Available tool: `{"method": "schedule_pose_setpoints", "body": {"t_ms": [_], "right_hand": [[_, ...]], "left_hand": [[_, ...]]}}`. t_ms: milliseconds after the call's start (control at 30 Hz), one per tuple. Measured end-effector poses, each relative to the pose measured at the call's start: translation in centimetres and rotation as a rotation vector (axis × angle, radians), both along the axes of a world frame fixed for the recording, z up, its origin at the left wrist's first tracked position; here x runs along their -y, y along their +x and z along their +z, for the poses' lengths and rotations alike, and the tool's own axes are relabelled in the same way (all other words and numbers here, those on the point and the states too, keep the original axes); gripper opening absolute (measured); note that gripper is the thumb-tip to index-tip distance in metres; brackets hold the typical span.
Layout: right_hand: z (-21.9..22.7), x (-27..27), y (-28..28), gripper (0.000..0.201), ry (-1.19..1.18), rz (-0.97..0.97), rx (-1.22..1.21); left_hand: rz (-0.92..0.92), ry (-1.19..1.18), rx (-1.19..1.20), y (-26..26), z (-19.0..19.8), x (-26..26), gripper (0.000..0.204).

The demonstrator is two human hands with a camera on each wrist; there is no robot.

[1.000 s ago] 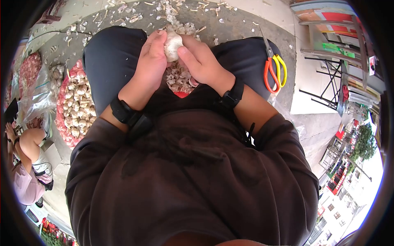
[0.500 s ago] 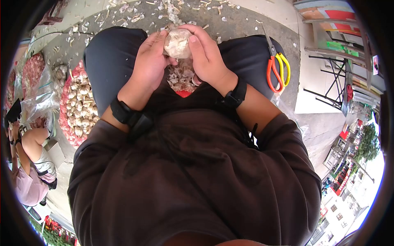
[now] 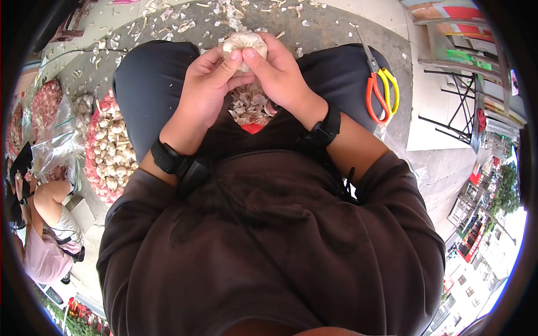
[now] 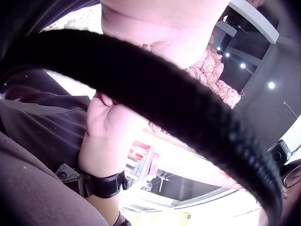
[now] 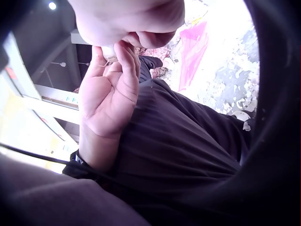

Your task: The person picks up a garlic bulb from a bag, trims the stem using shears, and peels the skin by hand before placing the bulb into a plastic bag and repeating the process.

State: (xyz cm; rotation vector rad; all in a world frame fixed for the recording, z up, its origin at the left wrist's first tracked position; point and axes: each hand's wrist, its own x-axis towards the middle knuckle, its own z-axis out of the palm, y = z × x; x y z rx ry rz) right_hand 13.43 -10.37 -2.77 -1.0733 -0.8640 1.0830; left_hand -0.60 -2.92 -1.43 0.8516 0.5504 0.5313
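Observation:
Both hands hold a whitish garlic bulb [image 3: 245, 40] up between the knees in the head view. My left hand [image 3: 204, 78] grips its left side and my right hand [image 3: 284, 75] its right, with the two thumb tips side by side on the near face. Fingers wrap behind the bulb and are partly hidden. In the right wrist view a sliver of the garlic shows above the left hand [image 5: 110, 92]. A dark strap crosses the left wrist view, where the right hand [image 4: 108, 117] appears below it and the bulb is hidden.
Garlic skins [image 3: 249, 106] lie heaped over something red between the legs. Red-and-yellow-handled scissors [image 3: 376, 92] rest by the right knee. A red mesh sack [image 3: 91, 162] full of garlic bulbs stands at left, near a seated person [image 3: 47, 246]. Scraps litter the ground ahead.
The bulb has been turned in the hands, its broad face showing half a second ago. The left thumb has come onto its near face beside the right thumb.

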Motion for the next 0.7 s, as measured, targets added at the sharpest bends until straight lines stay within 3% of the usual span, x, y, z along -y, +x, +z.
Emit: {"method": "schedule_pose_setpoints", "body": {"t_ms": [167,267,367,467,600,700], "right_hand": [[0.5,0.4,-0.7,0.042,0.059,-0.011,-0.252],[0.7,0.6,-0.9,0.042,0.073,-0.028,-0.237],[1.7,0.8,-0.9,0.041,0.016,0.002,-0.476],[1.8,0.8,-0.8,0.042,0.040,0.009,-0.433],[1.7,1.1,1.0,0.045,-0.136,0.142,-0.349],[1.0,0.4,0.2,0.047,-0.055,0.030,-0.249]], "left_hand": [[-0.030,-0.007,0.128,-0.1,0.3,0.3,0.035],[-0.042,-0.003,0.174,-0.2,0.2,0.4,0.034],[-0.069,-0.038,0.231,-0.5,-0.5,-0.1,0.033],[-0.024,-0.036,0.220,-0.3,-0.7,0.1,0.032],[0.098,0.075,0.107,0.1,-1.5,0.1,0.030],[0.162,0.138,-0.042,0.7,-1.1,0.5,0.024]]}}
